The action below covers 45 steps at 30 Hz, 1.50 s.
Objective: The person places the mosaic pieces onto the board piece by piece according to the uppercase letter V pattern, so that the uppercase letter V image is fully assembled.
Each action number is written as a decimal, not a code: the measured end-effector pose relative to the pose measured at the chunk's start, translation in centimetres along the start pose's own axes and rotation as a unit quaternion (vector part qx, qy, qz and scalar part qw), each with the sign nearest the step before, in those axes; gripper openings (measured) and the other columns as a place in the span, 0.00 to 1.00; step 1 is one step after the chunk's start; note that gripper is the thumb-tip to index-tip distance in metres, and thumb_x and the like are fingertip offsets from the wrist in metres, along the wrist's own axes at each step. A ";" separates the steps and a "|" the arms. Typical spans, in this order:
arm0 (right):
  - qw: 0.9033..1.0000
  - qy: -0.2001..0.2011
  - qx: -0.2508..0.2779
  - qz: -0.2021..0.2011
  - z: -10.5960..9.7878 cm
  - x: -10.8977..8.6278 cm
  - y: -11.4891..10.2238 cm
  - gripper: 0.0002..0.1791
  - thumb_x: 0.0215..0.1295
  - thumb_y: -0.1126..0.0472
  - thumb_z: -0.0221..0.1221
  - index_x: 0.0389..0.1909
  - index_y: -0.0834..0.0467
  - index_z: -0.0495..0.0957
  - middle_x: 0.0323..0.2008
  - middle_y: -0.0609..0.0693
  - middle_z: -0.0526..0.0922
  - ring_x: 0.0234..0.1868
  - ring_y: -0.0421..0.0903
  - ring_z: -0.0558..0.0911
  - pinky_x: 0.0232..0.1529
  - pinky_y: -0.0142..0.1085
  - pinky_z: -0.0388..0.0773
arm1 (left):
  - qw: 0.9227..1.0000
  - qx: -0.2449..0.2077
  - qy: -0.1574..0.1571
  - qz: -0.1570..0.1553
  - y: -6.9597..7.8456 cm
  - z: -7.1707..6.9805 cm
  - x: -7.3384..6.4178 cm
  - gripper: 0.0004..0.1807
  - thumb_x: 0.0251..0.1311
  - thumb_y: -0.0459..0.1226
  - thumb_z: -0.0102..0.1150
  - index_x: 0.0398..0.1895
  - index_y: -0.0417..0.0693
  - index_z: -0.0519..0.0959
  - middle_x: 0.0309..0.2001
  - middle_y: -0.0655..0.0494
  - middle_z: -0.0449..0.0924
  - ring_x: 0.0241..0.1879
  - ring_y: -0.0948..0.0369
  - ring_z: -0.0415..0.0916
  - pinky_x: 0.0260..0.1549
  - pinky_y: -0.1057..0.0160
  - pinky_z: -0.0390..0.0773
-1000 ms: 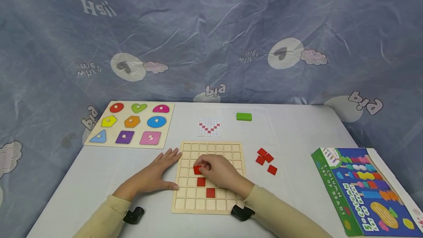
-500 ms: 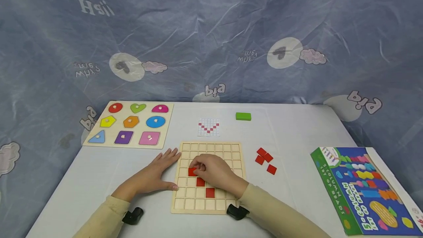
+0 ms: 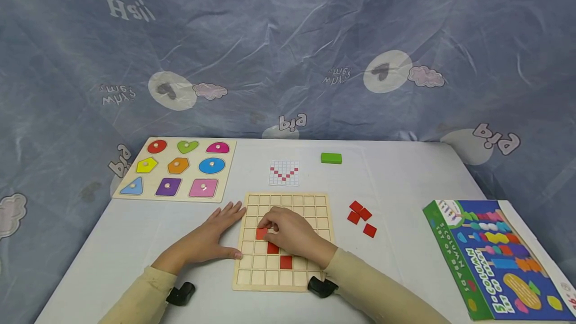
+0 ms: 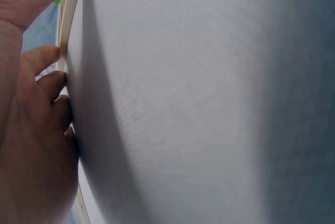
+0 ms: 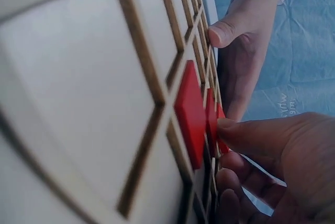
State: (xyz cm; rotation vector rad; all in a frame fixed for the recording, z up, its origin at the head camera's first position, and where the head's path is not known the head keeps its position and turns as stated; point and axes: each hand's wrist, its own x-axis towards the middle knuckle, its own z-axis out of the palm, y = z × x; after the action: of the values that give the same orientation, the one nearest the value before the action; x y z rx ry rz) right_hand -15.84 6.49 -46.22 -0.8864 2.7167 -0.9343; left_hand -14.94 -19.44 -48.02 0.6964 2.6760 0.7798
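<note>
A wooden grid board [image 3: 244,284] lies on the white table. My left hand [image 3: 207,239], fingers spread, rests flat with its thumb and fingertips against the board's left edge. Over the middle of the board, my right hand [image 3: 294,231] pinches a square red tile [image 3: 261,234] between thumb and fingers at a grid cell; the thumb partly covers this tile in the right wrist view. Two more red tiles sit in cells stepping down to the right: a middle tile [image 3: 272,248] and a lower tile [image 3: 286,262], the latter nearest in the right wrist view.
Several loose red tiles [image 3: 370,230] lie right of the board. Behind it are a small pattern card [image 3: 284,173] with a red V and a green block [image 3: 331,158]. A shape puzzle [image 3: 227,164] stands back left, a bead-set box [image 3: 504,264] at right.
My right hand has shifted slightly left with the red tile, bringing it over a cell up and left of the middle tile. The tile now looks flatter there. My left hand stays still.
</note>
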 end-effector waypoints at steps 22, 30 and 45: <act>1.000 -0.017 -0.021 -0.001 -0.1 0.1 -0.1 0.12 0.63 0.60 0.69 0.48 0.47 0.87 0.40 0.38 0.81 0.38 0.35 0.74 0.41 0.29 0.75 | 1.000 0.004 -0.003 -0.004 0.0 0.1 0.1 0.62 0.43 0.64 0.75 0.81 0.54 0.57 0.82 0.54 0.48 0.81 0.49 0.39 0.78 0.43 0.41; 1.000 -0.018 0.015 0.002 -0.4 -0.4 0.1 0.14 0.66 0.60 0.66 0.52 0.50 0.86 0.38 0.40 0.79 0.39 0.38 0.77 0.41 0.29 0.75 | 1.000 0.005 -0.004 -0.006 0.1 0.0 0.0 0.62 0.43 0.65 0.75 0.81 0.53 0.57 0.81 0.53 0.48 0.81 0.49 0.39 0.78 0.43 0.42; 0.997 0.013 0.066 0.022 -1.8 -1.9 1.0 0.12 0.68 0.60 0.64 0.51 0.51 0.85 0.35 0.36 0.77 0.36 0.40 0.79 0.39 0.30 0.77 | 1.000 0.007 0.001 0.000 -0.2 0.2 0.1 0.63 0.43 0.65 0.75 0.81 0.53 0.57 0.81 0.53 0.48 0.81 0.49 0.40 0.78 0.43 0.42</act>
State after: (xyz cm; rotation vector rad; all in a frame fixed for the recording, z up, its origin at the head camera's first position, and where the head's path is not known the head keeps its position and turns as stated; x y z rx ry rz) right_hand -15.28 9.16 -45.47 -0.7917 2.6472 -1.1096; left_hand -14.99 -19.46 -48.29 0.7004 2.6848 0.7628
